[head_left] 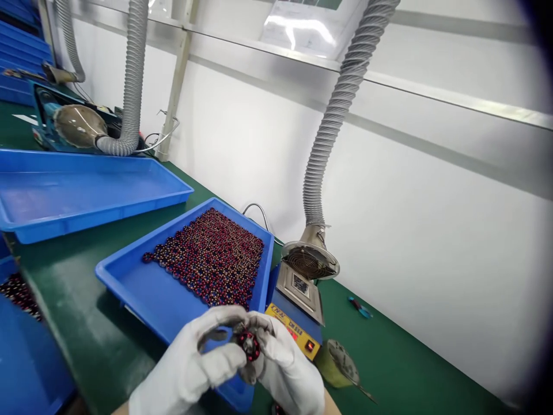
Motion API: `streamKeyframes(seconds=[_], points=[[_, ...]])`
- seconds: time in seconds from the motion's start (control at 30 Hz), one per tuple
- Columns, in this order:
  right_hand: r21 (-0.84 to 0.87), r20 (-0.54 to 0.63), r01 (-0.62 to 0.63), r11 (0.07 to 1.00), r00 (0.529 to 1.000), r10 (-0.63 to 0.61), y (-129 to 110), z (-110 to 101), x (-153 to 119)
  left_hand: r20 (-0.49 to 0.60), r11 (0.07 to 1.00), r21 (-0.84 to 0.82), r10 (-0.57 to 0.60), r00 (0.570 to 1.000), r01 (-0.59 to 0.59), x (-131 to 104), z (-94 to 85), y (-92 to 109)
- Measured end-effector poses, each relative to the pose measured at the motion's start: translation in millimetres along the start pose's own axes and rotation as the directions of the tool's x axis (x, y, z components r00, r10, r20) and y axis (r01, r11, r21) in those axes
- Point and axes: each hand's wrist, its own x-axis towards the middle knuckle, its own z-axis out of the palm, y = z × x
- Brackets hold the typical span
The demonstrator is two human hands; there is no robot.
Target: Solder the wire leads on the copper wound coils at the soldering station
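Observation:
Both hands wear white gloves with grey-stained fingertips. Between them, over the near corner of a blue tray (pixel 151 300), is a small round motor stator (pixel 249 346) with dark red windings. My left hand (pixel 194 363) pinches it from the left between thumb and fingers. My right hand (pixel 287 366) closes on its right side, its fingertips bent around the piece and partly hiding it. Inside the tray, many similar stators (pixel 211 253) lie close together in a flat layer. Part of another dark red piece (pixel 277 408) shows below my right hand.
A yellow-fronted solder pot (pixel 298 331) stands right of the tray, beneath a fume hood (pixel 309 259) on a ribbed hose. Near it are a yellow-green cup (pixel 332 366) with a stick and blue-handled pliers (pixel 360 307). Another blue tray (pixel 95 222) lies at left.

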Motion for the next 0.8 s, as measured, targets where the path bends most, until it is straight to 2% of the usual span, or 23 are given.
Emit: streamKeyframes(seconds=[0.07, 0.1, 0.27, 0.43, 0.53, 0.6, 0.63, 0.67, 0.7, 0.73, 0.77, 0.8], points=[[-0.017, 0.018, 0.007, 1.000, 1.000, -0.007, 4.0, 4.1, -1.2, 0.070, 0.996, -0.084, 0.021, 0.997, -0.015, 9.8, 3.2, 11.8], [-0.029, 0.032, 0.014, 0.999, 0.999, -0.014, 5.9, 5.3, -1.6, 0.065, 0.995, -0.101, 0.019, 0.998, -0.012, 11.4, 4.3, 14.4], [-0.042, 0.035, 0.060, 0.997, 0.998, -0.059, 19.4, 8.3, -1.4, -0.045, 0.982, -0.188, -0.029, 0.999, 0.020, 3.2, 5.1, 8.0], [-0.069, -0.044, 0.096, 0.993, 0.994, -0.099, 43.2, 5.3, 7.3, -0.080, 0.933, -0.361, -0.039, 0.996, 0.007, -0.5, 4.7, 2.5], [-0.069, -0.007, 0.044, 0.997, 0.999, -0.044, 53.9, 1.0, 13.1, -0.262, 0.886, -0.441, 0.026, 0.965, -0.143, 0.7, -10.4, 5.9], [-0.048, -0.010, 0.044, 0.998, 0.999, -0.045, 55.1, -1.0, 17.5, -0.420, 0.843, -0.450, 0.090, 0.903, -0.293, -4.8, -28.9, 7.8], [-0.032, -0.038, 0.081, 0.996, 0.996, -0.083, 54.2, -1.8, 21.1, -0.455, 0.847, -0.407, 0.137, 0.880, -0.342, -10.7, -38.9, 7.3], [-0.023, -0.089, 0.139, 0.990, 0.986, -0.140, 52.7, -2.5, 26.5, -0.430, 0.884, -0.307, 0.202, 0.880, -0.353, -18.8, -48.2, 5.2], [-0.050, -0.141, 0.192, 0.980, 0.970, -0.198, 51.4, -3.3, 34.1, -0.356, 0.924, -0.166, 0.270, 0.894, -0.345, -28.4, -56.1, 1.4], [-0.130, -0.179, 0.217, 0.967, 0.954, -0.238, 50.9, -4.0, 44.1, -0.226, 0.954, 0.005, 0.293, 0.929, -0.300, -38.7, -61.9, -4.3], [-0.280, -0.194, 0.220, 0.934, 0.940, -0.280, 51.6, -4.4, 56.6, -0.043, 0.936, 0.211, 0.299, 0.953, -0.283, -48.5, -65.3, -11.6], [-0.463, -0.178, 0.203, 0.863, 0.932, -0.315, 53.8, -4.3, 71.0, 0.057, 0.909, 0.309, 0.276, 0.960, -0.279, -56.9, -66.4, -20.0]])
